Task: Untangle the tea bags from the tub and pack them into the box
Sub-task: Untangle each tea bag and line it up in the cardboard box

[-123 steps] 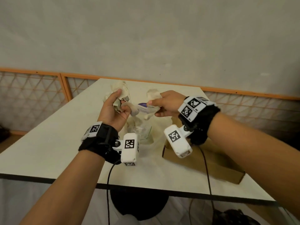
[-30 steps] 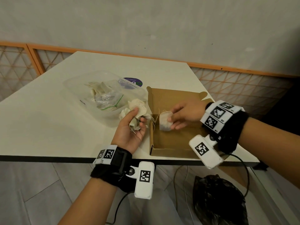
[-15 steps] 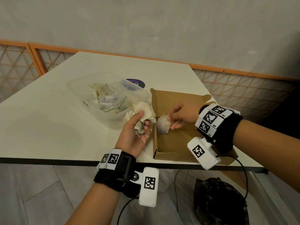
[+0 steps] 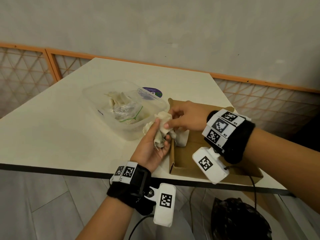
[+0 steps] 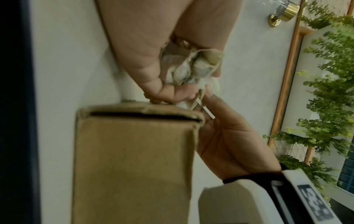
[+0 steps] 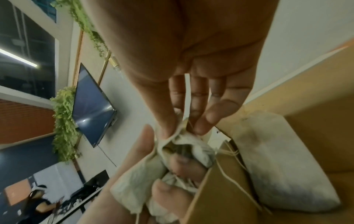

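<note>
While my left hand (image 4: 152,146) cups the crumpled clump of pale paper tea bags (image 4: 162,129) beside the brown cardboard box (image 4: 181,163), my right hand (image 4: 183,118) pinches one bag's corner; they look light, soft, tearable, strings snagging.

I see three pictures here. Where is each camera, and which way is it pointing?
Head: worn on the head, looking down at the table, tub and cardboard box; both forearms show.
Left wrist: along the left hand, gripping a tea bag clump.
Right wrist: along the right hand, pinching that clump.
All share the clump and box.
</note>
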Motion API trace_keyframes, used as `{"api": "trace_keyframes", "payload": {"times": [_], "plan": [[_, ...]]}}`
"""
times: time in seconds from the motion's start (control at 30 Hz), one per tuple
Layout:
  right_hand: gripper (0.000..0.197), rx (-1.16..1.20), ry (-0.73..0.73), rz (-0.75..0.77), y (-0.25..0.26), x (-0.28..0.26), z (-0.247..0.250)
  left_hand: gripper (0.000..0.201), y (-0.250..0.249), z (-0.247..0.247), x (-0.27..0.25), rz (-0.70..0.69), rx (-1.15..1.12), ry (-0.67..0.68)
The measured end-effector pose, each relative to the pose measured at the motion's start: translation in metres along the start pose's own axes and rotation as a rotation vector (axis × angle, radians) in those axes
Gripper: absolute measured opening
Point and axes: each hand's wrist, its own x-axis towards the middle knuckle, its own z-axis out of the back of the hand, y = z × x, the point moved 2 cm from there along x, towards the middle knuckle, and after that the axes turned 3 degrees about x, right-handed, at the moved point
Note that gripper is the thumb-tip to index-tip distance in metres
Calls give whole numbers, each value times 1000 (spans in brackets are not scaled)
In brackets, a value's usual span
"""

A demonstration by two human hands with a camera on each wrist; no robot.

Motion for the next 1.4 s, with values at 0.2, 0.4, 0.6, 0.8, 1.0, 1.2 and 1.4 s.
{"api": "trace_keyframes", "payload": {"times": [0.2, 0.4, 0.6, 0.8, 1.0, 1.2, 1.4], "plan": [[10, 296, -124, -80, -11, 0, 18, 25, -1, 3, 1, 2, -39, -37], [8, 190, 22, -62, -11, -3, 20, 39, 0, 0, -1, -3, 68, -27], [19, 103, -24, -34, -9, -2, 21, 28, 0, 1, -1, 31, 0, -37], [10, 31, -83, -15, -7, -11, 37, 21, -1, 4, 1, 11, -39, -69], [7, -81, 83, 33, 12, -31, 43, 28, 0, 5, 2, -19, -16, -77], [9, -186, -93, 78, 6, -9, 20, 31, 2, 7, 3, -43, 59, -76], [30, -12, -83, 107, 0, 2, 16, 27, 1, 6, 4, -43, 58, -67]]}}
